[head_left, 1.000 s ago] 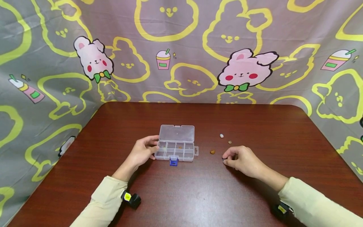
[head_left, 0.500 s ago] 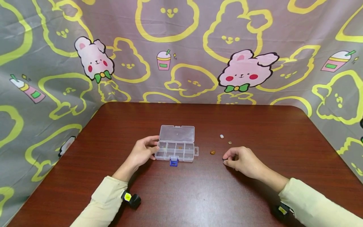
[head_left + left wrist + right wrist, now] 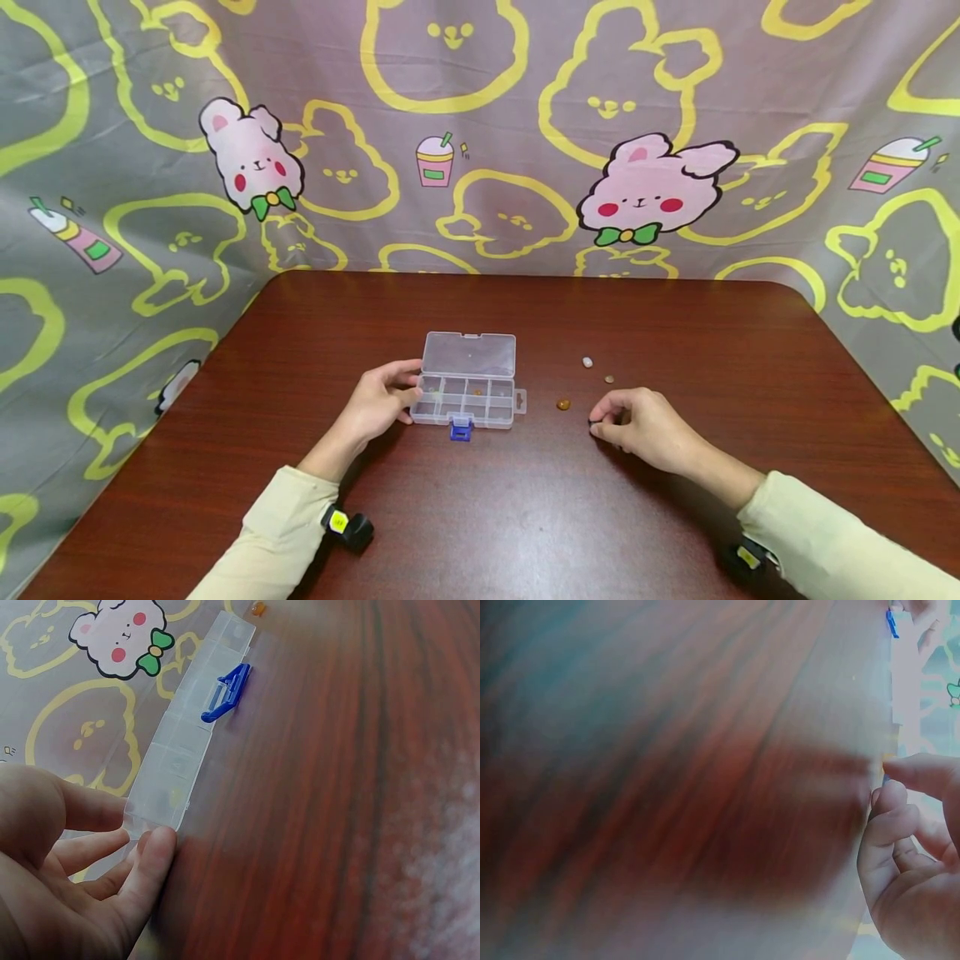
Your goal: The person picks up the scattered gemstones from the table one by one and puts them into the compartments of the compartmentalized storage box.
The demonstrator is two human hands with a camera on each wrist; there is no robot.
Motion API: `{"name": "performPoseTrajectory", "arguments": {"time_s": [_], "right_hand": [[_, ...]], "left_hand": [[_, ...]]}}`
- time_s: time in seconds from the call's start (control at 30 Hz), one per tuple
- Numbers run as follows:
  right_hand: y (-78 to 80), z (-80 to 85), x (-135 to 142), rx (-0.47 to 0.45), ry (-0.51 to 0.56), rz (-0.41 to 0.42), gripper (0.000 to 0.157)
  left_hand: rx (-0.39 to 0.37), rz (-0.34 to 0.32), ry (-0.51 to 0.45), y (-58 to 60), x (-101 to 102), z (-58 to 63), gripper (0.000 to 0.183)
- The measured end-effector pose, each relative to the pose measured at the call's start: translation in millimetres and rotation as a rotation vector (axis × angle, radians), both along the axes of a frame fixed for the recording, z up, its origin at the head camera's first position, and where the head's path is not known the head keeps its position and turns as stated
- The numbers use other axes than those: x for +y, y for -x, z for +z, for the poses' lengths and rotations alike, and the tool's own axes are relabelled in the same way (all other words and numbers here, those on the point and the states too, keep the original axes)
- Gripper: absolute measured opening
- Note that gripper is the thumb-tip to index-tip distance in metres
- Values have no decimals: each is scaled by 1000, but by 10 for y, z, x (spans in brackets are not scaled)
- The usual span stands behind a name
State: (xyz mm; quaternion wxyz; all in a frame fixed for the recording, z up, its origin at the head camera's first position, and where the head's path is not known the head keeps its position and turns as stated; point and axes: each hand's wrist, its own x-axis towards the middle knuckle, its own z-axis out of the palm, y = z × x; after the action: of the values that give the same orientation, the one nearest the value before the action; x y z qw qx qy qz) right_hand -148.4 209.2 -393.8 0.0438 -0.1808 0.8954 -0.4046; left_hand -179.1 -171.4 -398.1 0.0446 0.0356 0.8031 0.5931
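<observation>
Box (image 3: 489, 423), lid (image 3: 469, 357) back, few bits (image 3: 477, 392) inside: prob. part done. Your L hand (image 3: 379, 400) grips box's L end; R hand (image 3: 637, 425) pinches dark bit (image 3: 592, 422), R of box. Remaining loose on counter (image 3: 480, 517): orange stone (image 3: 563, 404), white stone (image 3: 587, 362), tan stone (image 3: 609, 379).

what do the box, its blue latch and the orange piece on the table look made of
The box looks like smooth plastic: its walls are colourless and translucent. The blue latch is probably moulded plastic, opaque and evenly coloured. The orange piece looks glossy, with a lighter glint; stone, glass or resin, I can't tell.
</observation>
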Motion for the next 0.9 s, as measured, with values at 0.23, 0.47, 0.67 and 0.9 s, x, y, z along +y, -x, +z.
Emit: {"name": "performPoseTrajectory", "arguments": {"time_s": [0.23, 0.47, 0.67, 0.9], "right_hand": [[-4, -3, -20, -9, 7, 1, 7], [3, 15, -33, -20, 28, 11, 6], [6, 41, -50, -10, 43, 15, 7], [13, 63, -92, -7, 37, 13, 8]], "left_hand": [[27, -2, 3, 11, -4, -28, 44], [-2, 6, 3, 6, -1, -10, 45], [-6, 8, 10, 5, 4, 4, 45], [-23, 21, 29, 17, 6, -11, 44]]}}
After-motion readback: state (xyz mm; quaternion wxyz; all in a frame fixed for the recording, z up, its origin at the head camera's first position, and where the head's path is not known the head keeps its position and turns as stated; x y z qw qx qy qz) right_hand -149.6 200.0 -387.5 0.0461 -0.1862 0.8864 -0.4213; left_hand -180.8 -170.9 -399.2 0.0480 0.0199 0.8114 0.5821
